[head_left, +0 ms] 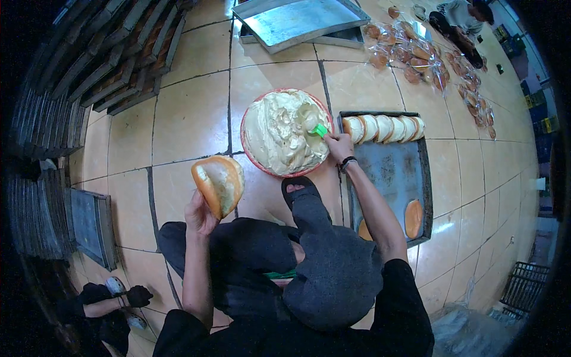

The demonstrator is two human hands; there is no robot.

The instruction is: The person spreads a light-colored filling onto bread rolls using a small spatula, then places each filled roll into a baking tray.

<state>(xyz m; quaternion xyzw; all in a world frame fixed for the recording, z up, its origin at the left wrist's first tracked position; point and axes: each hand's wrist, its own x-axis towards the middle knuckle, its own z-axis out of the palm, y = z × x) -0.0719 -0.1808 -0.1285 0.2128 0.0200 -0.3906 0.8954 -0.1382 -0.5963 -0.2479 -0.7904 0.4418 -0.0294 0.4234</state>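
My left hand (202, 215) is closed around the lower end of a split bun (226, 184). The bun is spread apart, with its pale inside showing. My right hand (339, 147) grips the green handle of a spatula (320, 130), whose head is in the pale cream (270, 134). A round basin with a red rim (244, 152) holds that cream. On the right, beneath my forearm, lies a dark-edged metal tray (395, 172). A row of cream-filled buns (383, 128) lines its far end. Near its front is a plain bun (413, 218), with another partly hidden by my arm.
Metal trays (297, 21) lie on the tiled floor (190, 113) beyond the basin. Bagged buns (410, 53) spread at the far right, near a seated person (461, 24). Stacked trays (113, 53) stand at left. Another person's gloved hand (140, 296) shows at lower left.
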